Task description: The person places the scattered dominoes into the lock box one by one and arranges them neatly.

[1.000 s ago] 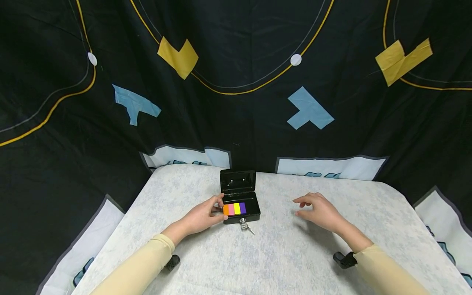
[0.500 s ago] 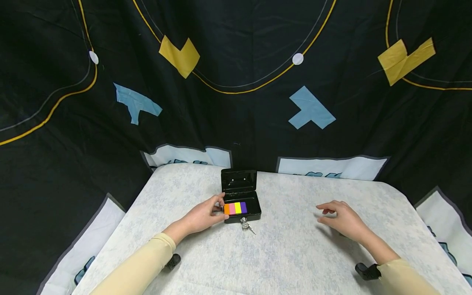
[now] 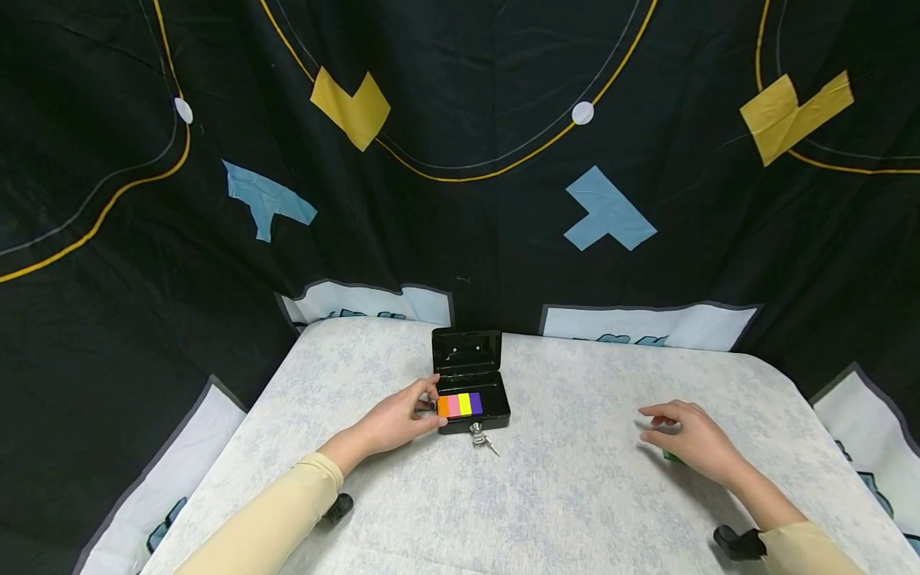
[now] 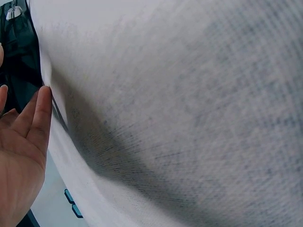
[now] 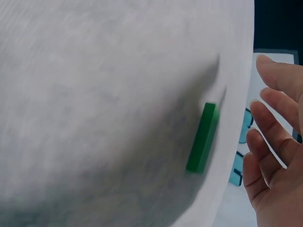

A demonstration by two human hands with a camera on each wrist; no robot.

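Observation:
A small black cash box (image 3: 493,397) stands on the table with its lid raised. Orange, pink, yellow and purple blocks (image 3: 460,405) lie side by side in its left part. My left hand (image 3: 394,418) rests against the box's left side, index fingertip near the back and thumb at the front corner; its fingers look fairly straight in the left wrist view. Keys (image 3: 483,438) hang from the front lock. My right hand (image 3: 695,441) hovers at the right with fingers loosely bent and nothing between them. Below it on the cloth lies a green block (image 5: 203,138), mostly hidden in the head view.
A pale patterned cloth (image 3: 561,479) covers the table. Behind it hangs a dark curtain (image 3: 474,239) with yellow and blue tape pieces. A black strap device (image 3: 740,543) sits on the right wrist, another (image 3: 341,506) on the left.
My right hand has moved right and toward me, away from the box, to above the green block, which now shows beneath it. The left hand and the box have kept their place.

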